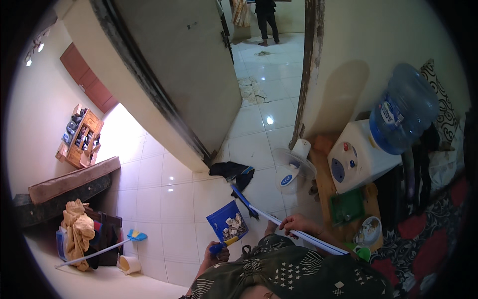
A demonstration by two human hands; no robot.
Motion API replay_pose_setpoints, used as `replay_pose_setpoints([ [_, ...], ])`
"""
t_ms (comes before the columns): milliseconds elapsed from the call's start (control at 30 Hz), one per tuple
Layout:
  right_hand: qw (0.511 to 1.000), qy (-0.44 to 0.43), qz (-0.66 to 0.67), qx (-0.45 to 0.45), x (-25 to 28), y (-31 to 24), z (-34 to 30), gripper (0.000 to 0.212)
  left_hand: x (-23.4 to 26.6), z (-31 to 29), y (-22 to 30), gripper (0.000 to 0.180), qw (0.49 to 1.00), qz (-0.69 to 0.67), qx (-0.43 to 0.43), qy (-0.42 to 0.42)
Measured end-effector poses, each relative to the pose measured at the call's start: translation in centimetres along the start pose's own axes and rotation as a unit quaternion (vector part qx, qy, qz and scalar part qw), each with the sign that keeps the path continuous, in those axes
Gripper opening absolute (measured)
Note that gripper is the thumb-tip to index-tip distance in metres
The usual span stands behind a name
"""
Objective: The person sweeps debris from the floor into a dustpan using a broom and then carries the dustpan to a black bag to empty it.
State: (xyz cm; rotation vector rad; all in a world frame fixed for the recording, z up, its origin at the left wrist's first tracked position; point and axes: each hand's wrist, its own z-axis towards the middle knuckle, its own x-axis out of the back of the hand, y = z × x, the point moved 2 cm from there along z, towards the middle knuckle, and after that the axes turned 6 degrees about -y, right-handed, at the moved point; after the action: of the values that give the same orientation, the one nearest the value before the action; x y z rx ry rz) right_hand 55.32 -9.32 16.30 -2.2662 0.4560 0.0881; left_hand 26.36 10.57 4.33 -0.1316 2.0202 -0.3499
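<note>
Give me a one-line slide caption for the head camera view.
Left hand holds a blue dustpan of debris, right hand grips a broom over white floor tiles.

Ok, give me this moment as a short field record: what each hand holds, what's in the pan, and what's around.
left hand: grip closed on the blue-and-yellow handle of the blue plastic dustpan
dustpan contents: pale crumpled debris
right hand: grip closed on the long white-handled broom
broom head: blue, down on the white tiled floor, beside a dark cloth heap
right side: white water dispenser with blue bottle, small white fan
far doorway: another person standing
</note>
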Motion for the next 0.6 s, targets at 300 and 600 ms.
replay_pose_setpoints([
  [300, 0.99, 0.051, -0.104, 0.075, 7.5, -12.4, 7.2, 0.025, -10.5, 8.4, 10.3, 0.026, 0.999, 0.045, 0.014, -0.003],
  [600, 0.972, 0.154, -0.08, 0.161, 14.5, -23.6, 11.8, 0.025, -21.6, 18.8, 22.0, 0.029, 0.995, 0.092, 0.036, 0.027],
])
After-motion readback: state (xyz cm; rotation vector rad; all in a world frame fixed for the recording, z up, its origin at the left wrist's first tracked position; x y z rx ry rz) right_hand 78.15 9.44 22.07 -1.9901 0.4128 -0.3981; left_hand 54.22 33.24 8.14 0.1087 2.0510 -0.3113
